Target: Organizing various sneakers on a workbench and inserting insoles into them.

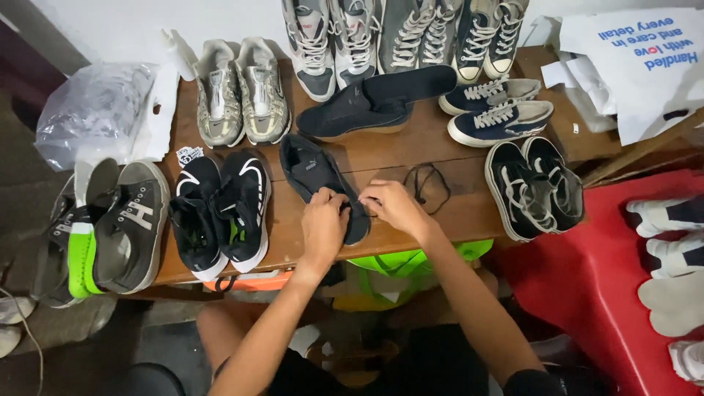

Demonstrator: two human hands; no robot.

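Here both the left hand and right hand pinch a flat black shoe at its near end; a white printed bag lies far right, a clear plastic bag far left.

— How many pairs of shoes stand on the worktop?
— Eight pairs, plus two single black shoes: one by the hands, one on its side.
— Loose laces?
— One black lace.
— Hands?
— Two.

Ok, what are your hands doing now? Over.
Left hand and right hand both grip the black shoe. Loose black lace lies beside it. Nothing in the way.
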